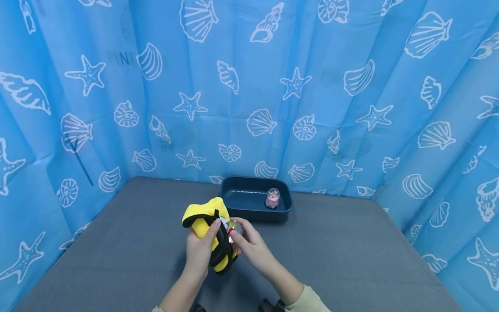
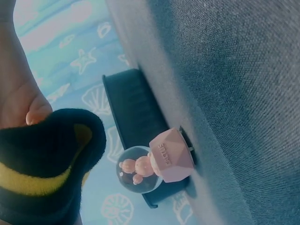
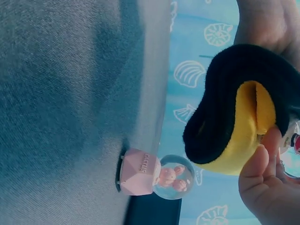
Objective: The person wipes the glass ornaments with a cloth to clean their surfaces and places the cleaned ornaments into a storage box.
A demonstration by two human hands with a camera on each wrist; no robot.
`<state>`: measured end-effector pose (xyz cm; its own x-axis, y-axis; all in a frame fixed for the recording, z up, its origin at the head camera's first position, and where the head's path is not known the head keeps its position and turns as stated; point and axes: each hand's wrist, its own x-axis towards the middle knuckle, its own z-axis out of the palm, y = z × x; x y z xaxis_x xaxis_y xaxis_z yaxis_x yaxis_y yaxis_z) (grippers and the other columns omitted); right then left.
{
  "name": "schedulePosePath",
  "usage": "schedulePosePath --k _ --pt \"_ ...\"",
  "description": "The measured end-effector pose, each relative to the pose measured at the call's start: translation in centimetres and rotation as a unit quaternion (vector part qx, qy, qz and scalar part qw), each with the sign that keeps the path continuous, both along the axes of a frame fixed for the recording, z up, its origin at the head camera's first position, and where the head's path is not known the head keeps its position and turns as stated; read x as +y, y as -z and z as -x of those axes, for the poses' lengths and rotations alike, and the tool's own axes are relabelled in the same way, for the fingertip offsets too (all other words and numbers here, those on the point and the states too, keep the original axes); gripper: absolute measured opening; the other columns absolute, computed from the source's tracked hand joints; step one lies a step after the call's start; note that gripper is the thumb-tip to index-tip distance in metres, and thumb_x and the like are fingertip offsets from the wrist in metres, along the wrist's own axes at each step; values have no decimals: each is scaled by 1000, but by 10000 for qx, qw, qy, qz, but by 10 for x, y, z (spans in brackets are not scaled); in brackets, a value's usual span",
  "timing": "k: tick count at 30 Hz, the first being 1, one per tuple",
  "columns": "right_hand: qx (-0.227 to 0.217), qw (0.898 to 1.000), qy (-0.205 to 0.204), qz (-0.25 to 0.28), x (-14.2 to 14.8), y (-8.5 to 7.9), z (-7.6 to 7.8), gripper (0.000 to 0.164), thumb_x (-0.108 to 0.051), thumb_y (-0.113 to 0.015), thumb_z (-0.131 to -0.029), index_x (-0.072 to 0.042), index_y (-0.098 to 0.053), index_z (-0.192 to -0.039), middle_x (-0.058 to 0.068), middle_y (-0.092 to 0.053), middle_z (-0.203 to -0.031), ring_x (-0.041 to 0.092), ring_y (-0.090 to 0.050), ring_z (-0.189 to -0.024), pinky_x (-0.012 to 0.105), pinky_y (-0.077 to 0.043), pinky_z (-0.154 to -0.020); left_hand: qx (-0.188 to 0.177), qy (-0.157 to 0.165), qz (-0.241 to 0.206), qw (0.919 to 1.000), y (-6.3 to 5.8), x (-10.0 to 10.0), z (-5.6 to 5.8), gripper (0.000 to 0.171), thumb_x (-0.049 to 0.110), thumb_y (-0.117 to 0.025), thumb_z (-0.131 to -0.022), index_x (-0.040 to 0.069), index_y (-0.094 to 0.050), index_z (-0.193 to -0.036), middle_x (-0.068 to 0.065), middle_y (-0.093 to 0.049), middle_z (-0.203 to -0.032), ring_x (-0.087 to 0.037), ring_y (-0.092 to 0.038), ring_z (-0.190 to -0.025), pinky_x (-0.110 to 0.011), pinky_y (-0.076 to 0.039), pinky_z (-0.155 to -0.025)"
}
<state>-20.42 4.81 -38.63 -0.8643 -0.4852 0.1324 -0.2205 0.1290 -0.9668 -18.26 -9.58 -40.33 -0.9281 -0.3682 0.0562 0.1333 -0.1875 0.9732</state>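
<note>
My left hand (image 1: 199, 253) grips a soft, folded yellow and black cloth (image 1: 202, 211), thumb on top. Just to its right, my right hand (image 1: 253, 246) pinches a small clear snow globe (image 1: 235, 226) with a red and white figure inside. That globe lies against the cloth, and fingers cover part of it. In the right wrist view, only a sliver of the snow globe (image 3: 295, 143) shows beside the fingers (image 3: 260, 164). The cloth hangs in thick plush folds in the left wrist view, where its black side (image 2: 56, 140) is near the camera.
Beyond the hands sits a dark blue tray (image 1: 253, 214), with a pink-based globe (image 1: 272, 198) at its right end. Both wrist views show a pink globe (image 2: 172, 157) with a faceted, lettered base; I cannot tell whether it is the same one. A shell-patterned curtain (image 1: 249, 86) borders the grey table (image 1: 351, 251).
</note>
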Motion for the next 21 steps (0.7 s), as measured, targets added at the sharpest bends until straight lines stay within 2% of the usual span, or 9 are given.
schedulePosePath --k 7,12,17,21 --pt "51 9997 157 152 -2 3 -1 42 -23 -52 -101 0 -46 -135 10 -53 -100 20 -53 -79 25 -48 -70 1 59 -65 10000 0 -1 -2 59 29 -63 -96 1 -34 -138 -16 -50 -129 -25 -54 -112 -45 -44 -100" --pt "-23 9991 156 403 2 3 -1 41 -19 -52 -100 3 -45 -135 20 -55 -103 19 -54 -80 24 -49 -71 -100 23 -208 9997 -3 -4 1 61 34 -61 -96 2 -33 -140 -16 -48 -132 -27 -51 -116 -48 -40 -104" --pt "163 9983 197 518 7 2 -1 43 -11 -55 -98 2 -43 -137 22 -54 -115 26 -59 -89 28 -52 -76 -234 -67 -531 9983 -3 -11 2 64 40 -58 -97 3 -31 -142 -16 -43 -136 -28 -45 -123 -50 -35 -107" --pt "295 9979 214 541 10 4 1 44 -7 -59 -96 -1 -45 -137 23 -51 -125 27 -59 -95 29 -53 -80 -228 -48 -487 9985 -5 -12 1 65 40 -59 -97 3 -31 -142 -16 -44 -135 -28 -46 -121 -50 -36 -106"
